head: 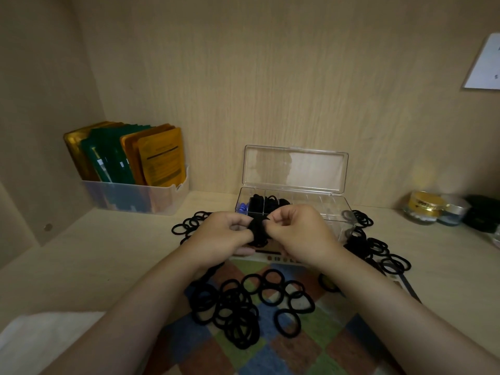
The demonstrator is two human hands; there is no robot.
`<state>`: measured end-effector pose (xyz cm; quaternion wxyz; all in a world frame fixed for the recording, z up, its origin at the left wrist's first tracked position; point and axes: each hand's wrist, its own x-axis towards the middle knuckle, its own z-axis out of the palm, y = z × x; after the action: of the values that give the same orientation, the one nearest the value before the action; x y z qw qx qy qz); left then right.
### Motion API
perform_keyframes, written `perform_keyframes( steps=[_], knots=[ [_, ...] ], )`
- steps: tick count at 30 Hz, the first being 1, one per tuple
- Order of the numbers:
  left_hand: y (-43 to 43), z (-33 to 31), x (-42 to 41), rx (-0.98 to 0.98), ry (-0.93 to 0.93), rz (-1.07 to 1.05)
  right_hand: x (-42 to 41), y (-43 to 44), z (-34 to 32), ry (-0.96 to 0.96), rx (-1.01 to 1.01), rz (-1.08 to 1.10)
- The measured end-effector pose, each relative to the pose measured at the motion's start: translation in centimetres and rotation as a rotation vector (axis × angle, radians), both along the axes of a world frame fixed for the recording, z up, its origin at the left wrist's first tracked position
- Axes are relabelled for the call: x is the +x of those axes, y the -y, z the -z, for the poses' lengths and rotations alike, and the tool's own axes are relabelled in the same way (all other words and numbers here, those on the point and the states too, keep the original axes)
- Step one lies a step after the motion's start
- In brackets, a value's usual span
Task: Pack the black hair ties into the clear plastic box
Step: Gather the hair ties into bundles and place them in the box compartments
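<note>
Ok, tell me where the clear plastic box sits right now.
In the head view the clear plastic box stands lid-open at center, against the back wall just behind both hands, with loose black hair ties scattered around it.

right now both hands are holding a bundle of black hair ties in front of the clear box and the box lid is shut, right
Not quite: the lid of the clear box is open, standing upright at the back, as the head view shows. The rest holds: the left hand and right hand hold a bundle of black hair ties in front of it.
</note>
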<state>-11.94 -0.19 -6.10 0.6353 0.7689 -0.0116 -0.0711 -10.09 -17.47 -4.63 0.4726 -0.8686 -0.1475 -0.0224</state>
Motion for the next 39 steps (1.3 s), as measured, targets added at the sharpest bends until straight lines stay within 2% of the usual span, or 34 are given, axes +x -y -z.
perform_keyframes(
  steps=[5,10,15,18,23,25,28,34,36,39],
  knots=[
    [0.2,-0.6,-0.2,-0.255,-0.049,0.025,0.3,0.0,0.8,0.296,-0.157,0.08],
    [-0.4,0.2,0.2,-0.143,0.025,-0.007,0.4,0.1,0.8,0.382,-0.141,-0.008],
    [-0.9,0.2,0.3,-0.018,0.027,-0.072,0.8,0.8,0.6,0.157,-0.129,-0.204],
    [-1.5,0.2,0.5,0.104,0.056,-0.167,0.8,1.4,-0.1,0.136,-0.157,-0.248],
    [-1.8,0.3,0.7,0.132,0.079,-0.208,-0.5,2.2,-1.9,-0.08,-0.438,-0.627],
    [-1.7,0.3,0.7,0.166,0.085,-0.203,-0.8,2.2,-1.7,-0.137,-0.549,-0.681],
    [-1.5,0.6,0.8,0.163,0.099,-0.191,-0.8,1.8,-1.0,-0.109,-0.639,-0.65],
    [-1.1,0.7,0.5,0.166,0.098,-0.172,-0.2,1.7,-0.2,-0.029,-0.555,-0.572],
    [-0.9,0.6,0.4,0.171,0.106,-0.176,-0.1,1.8,-0.1,-0.06,-0.345,-0.543],
    [-0.7,0.4,0.2,0.112,0.078,-0.143,0.0,2.1,-0.2,-0.257,0.136,-0.508]
  ],
)
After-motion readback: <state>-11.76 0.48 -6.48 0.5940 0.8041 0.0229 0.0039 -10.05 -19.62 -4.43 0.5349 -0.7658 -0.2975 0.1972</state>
